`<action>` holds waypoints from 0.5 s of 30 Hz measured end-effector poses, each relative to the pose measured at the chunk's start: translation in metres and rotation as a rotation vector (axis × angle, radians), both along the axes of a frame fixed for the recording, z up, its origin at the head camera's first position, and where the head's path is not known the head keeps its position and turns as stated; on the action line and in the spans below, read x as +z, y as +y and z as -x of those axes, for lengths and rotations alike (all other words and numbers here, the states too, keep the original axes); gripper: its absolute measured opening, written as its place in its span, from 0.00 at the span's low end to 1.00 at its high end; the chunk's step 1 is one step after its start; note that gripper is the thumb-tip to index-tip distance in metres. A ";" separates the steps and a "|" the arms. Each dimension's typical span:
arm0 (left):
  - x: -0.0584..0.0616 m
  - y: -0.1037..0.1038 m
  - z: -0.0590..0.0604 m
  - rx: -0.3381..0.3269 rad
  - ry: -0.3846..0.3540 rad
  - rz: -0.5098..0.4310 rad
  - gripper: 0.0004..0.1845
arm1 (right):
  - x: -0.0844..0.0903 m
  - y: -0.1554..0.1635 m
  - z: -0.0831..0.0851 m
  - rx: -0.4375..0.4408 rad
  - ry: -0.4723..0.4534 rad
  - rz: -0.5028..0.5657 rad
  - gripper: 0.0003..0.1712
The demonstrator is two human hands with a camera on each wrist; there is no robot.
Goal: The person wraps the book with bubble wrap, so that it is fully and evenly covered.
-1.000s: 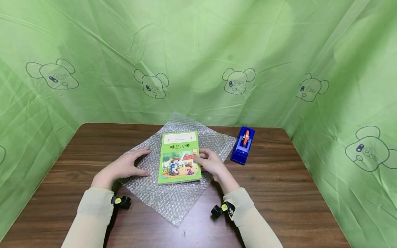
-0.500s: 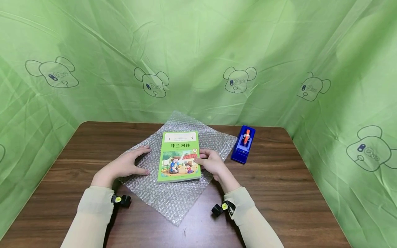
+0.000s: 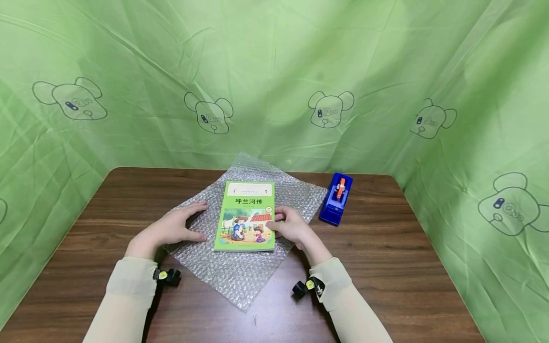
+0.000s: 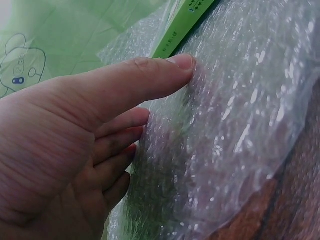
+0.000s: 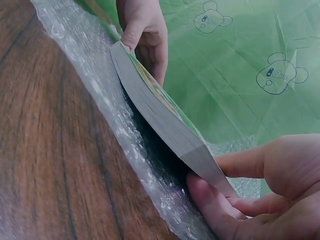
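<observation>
A green paperback book (image 3: 244, 216) with a picture cover lies on a sheet of clear bubble wrap (image 3: 233, 276) spread like a diamond on the brown table (image 3: 386, 257). My right hand (image 3: 279, 223) grips the book's right edge, thumb on the cover and fingers (image 5: 220, 210) beneath. In the right wrist view, that side of the book (image 5: 160, 120) is tilted up off the bubble wrap (image 5: 95, 95). My left hand (image 3: 188, 224) rests flat on the wrap just left of the book, fingers spread. Its thumb (image 4: 150, 75) reaches toward the book's edge (image 4: 180, 25) across the bubble wrap (image 4: 240, 115).
A blue tape dispenser (image 3: 336, 199) with an orange part stands on the table right of the wrap. Green cloth (image 3: 274, 71) printed with bear heads hangs behind and on both sides. Bare wood lies at the table's front, left and right.
The book has shifted slightly to the left on the wrap, moved by my right hand at its right edge. My left hand has stayed in place.
</observation>
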State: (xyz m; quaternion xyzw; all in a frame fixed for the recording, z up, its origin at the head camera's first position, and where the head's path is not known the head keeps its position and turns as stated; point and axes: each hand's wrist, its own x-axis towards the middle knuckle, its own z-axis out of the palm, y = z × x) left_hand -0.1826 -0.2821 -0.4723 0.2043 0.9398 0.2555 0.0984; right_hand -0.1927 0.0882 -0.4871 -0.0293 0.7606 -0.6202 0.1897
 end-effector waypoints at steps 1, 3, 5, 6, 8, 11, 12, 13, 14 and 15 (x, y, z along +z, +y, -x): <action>0.000 0.000 0.000 0.000 0.001 0.001 0.54 | 0.000 0.000 0.000 0.002 0.002 -0.005 0.28; 0.000 0.000 0.000 0.001 0.004 0.000 0.54 | 0.000 0.000 0.000 0.010 0.004 -0.007 0.29; -0.001 0.000 0.000 0.001 0.005 -0.001 0.54 | 0.001 0.001 -0.001 0.020 0.004 -0.007 0.29; -0.001 0.000 0.000 0.003 0.002 -0.001 0.54 | 0.001 0.001 -0.001 0.023 0.003 -0.006 0.29; -0.002 -0.001 0.000 0.004 0.000 -0.001 0.54 | 0.001 0.002 -0.001 0.029 0.001 -0.006 0.29; -0.004 -0.001 0.001 0.008 -0.009 0.002 0.54 | 0.000 0.002 0.000 0.030 -0.002 -0.004 0.29; -0.004 -0.001 0.001 0.009 -0.010 0.003 0.54 | -0.001 0.003 0.000 0.030 -0.003 -0.001 0.29; -0.005 -0.001 0.001 0.011 -0.013 0.005 0.54 | -0.002 0.003 0.000 0.032 0.000 -0.001 0.29; -0.005 -0.001 0.001 0.013 -0.015 0.006 0.54 | -0.002 0.003 0.000 0.034 0.002 0.002 0.29; -0.005 -0.001 0.001 0.015 -0.017 0.007 0.54 | -0.003 0.003 0.001 0.035 0.007 0.002 0.29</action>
